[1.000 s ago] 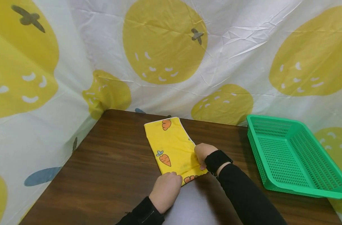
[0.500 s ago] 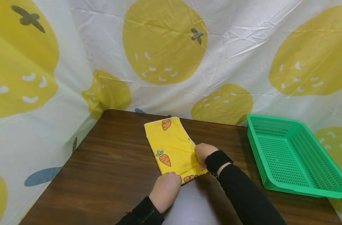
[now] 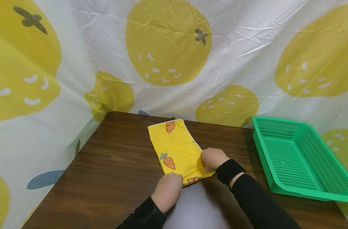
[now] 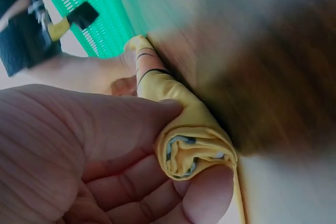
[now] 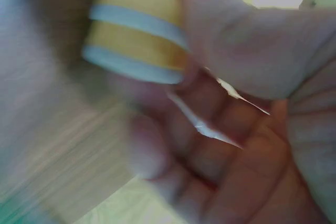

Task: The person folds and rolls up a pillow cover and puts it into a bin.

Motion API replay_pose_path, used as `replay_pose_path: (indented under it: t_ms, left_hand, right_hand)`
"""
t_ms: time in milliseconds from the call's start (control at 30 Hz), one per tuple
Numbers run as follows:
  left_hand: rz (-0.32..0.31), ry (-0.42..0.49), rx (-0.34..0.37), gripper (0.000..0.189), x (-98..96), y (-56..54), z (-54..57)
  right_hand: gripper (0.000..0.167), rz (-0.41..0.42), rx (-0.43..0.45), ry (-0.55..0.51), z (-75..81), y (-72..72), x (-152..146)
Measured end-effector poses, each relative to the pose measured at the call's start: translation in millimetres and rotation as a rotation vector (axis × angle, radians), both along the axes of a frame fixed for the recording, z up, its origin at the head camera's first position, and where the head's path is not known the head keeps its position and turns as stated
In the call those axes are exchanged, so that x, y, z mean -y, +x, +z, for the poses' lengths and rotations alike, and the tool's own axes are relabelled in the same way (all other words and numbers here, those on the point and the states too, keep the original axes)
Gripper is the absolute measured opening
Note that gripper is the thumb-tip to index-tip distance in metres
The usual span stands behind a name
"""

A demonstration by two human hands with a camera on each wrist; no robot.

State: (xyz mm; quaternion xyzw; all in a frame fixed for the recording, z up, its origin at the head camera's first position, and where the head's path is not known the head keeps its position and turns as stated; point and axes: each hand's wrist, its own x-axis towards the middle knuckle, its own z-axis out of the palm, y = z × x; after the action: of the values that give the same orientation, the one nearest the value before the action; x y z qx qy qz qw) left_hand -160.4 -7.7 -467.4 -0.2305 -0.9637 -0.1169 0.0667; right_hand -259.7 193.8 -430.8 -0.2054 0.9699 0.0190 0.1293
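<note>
A yellow cloth [image 3: 177, 144] with a carrot print and white edging lies on the brown table, its near edge rolled up. My left hand [image 3: 168, 189] pinches the left end of that roll; in the left wrist view the thumb lies on top and curled fingers lie below the coiled cloth [image 4: 197, 153]. At the roll's right end, my right hand [image 3: 215, 159] grips the fabric. The blurred right wrist view has white-edged cloth [image 5: 139, 40] between thumb and fingers. In the head view, both hands hide the roll's ends.
A green plastic basket [image 3: 272, 183] with perforated sides stands right of the cloth. The dark wood-grain table [image 3: 119, 171] meets a white curtain [image 3: 174, 95] printed with yellow fruit at the back and left.
My right hand has shifted slightly right, pulling its end of the cloth outward. The left hand has moved only a little, still at the left end of the roll.
</note>
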Motion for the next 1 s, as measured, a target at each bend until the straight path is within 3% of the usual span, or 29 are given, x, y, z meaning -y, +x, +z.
replay_pose_path:
  t_ms: [167, 367, 500, 567, 700, 867, 1000]
  left_hand:
    - [0.016, 0.036, 0.008, 0.020, 0.8, -0.5, 1.4]
    - [0.051, 0.014, -0.040, 0.017, 2.5, 0.8, 1.0]
    - [0.060, -0.003, -0.078, 0.019, 4.6, 1.9, 1.2]
    - [0.052, -0.013, -0.086, 0.022, 6.4, 1.8, 1.1]
    - [0.045, -0.035, -0.040, 0.024, 9.7, 0.1, 1.7]
    - [0.083, -0.067, 0.063, 0.027, 11.3, -3.0, 2.8]
    - [0.103, -0.071, 0.074, 0.029, 11.6, -3.9, 2.3]
  right_hand:
    - [0.025, 0.179, -0.163, -0.134, -10.2, 14.7, -20]
    - [0.007, 0.301, -0.153, -0.250, -14.6, 30.6, -41]
    - [0.028, 0.369, -0.189, -0.238, -18.8, 38.6, -51]
    - [0.031, 0.396, -0.227, -0.240, -22.0, 40.0, -54]
    - [0.023, 0.389, -0.243, -0.281, -25.5, 38.0, -57]
    - [0.018, 0.322, -0.126, -0.334, -22.1, 31.5, -59]
    - [0.018, 0.281, -0.032, -0.365, -19.3, 25.1, -61]
